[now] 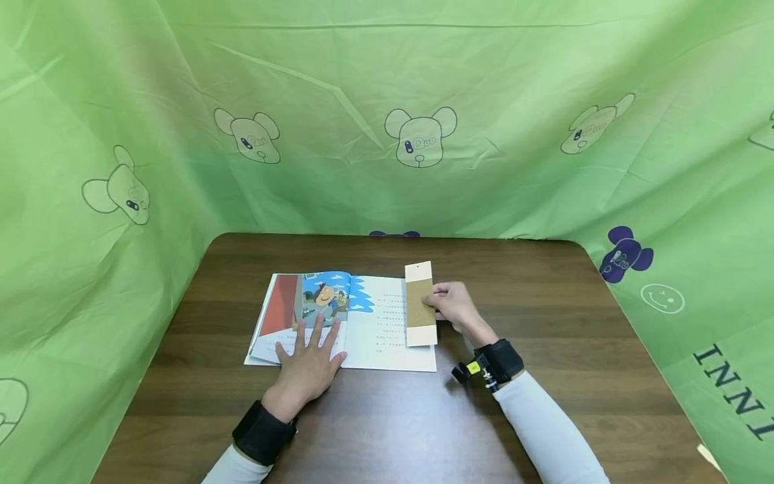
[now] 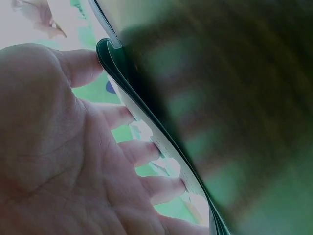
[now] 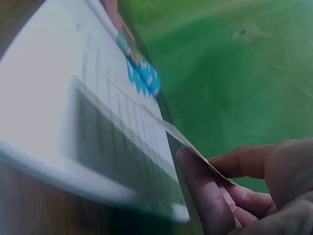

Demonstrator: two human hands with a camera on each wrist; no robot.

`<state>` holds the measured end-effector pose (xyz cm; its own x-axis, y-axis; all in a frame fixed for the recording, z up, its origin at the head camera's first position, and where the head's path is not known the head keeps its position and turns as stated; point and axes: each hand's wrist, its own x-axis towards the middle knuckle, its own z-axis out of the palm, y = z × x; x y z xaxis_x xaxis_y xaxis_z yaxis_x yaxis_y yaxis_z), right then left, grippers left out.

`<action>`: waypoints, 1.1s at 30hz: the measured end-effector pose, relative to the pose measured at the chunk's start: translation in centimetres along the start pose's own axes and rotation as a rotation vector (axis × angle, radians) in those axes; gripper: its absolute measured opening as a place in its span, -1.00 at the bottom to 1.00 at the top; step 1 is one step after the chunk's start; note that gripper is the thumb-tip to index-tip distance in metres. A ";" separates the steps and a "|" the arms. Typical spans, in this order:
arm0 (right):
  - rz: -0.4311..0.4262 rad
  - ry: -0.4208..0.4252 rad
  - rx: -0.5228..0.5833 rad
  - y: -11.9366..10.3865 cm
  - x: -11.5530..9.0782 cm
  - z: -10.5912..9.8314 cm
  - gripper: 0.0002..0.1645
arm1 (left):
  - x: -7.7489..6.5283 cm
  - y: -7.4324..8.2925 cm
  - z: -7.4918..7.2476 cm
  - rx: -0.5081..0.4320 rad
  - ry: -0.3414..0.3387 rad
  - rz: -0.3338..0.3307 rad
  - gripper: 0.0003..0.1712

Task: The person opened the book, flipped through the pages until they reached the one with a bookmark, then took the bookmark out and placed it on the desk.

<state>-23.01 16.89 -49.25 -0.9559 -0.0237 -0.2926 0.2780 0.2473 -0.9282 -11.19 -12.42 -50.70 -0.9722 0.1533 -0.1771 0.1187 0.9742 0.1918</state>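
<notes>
An open picture book (image 1: 369, 346) lies on the brown table, with a coloured drawing on its left page and lines of print on the right. My left hand (image 1: 307, 370) rests with spread fingers on the lower part of the left page. In the left wrist view, fingertips (image 2: 146, 152) of that hand lie along the paper. My right hand (image 1: 457, 306) pinches the right edge of a long bookmark (image 1: 420, 302), tan in the middle, white at both ends, with a small hole at the top. The right wrist view has the bookmark (image 3: 171, 130) edge-on, raised over the page, casting a shadow.
The wooden table (image 1: 375, 430) reaches back to a green curtain (image 1: 338, 188) printed with bear heads, which also hangs along both sides. Each wrist wears a black band (image 1: 263, 432). A small light-coloured thing (image 1: 709, 457) shows at the table's right edge.
</notes>
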 end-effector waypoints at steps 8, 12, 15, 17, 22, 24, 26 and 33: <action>0.001 0.047 -0.073 0.9 0.0 -4.0 -0.74 | 0.1 -0.1 0.2 -0.008 -0.005 0.004 -0.16; 0.007 0.070 -0.136 1.5 0.0 -5.7 -0.79 | 0.1 -0.1 0.2 -0.017 -0.006 0.000 -0.15; 0.011 0.079 -0.164 2.0 0.0 -6.7 -0.82 | 0.1 -0.2 0.3 -0.016 -0.003 -0.001 -0.14; 0.015 0.081 -0.172 2.4 -0.1 -7.3 -0.82 | 0.1 -0.2 0.3 -0.012 -0.002 -0.004 -0.14; 0.044 0.082 -0.171 3.2 -0.3 -8.3 -0.82 | 0.0 -0.2 0.2 -0.006 0.003 0.004 -0.14; 0.049 0.078 -0.181 3.4 -0.3 -8.7 -0.82 | 0.0 -0.2 0.2 -0.008 0.010 0.010 -0.14; 0.051 0.084 -0.201 3.5 -0.3 -9.0 -0.82 | 0.1 -0.2 0.1 -0.007 0.010 0.012 -0.14; 0.044 0.112 -0.305 3.6 -0.5 -9.4 -0.69 | 0.1 -0.1 0.0 -0.018 -0.020 -0.001 -0.14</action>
<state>-22.45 26.95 -50.29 -0.9528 0.0963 -0.2878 0.2943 0.5245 -0.7989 -11.26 -12.51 -50.70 -0.9681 0.1556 -0.1963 0.1136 0.9712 0.2094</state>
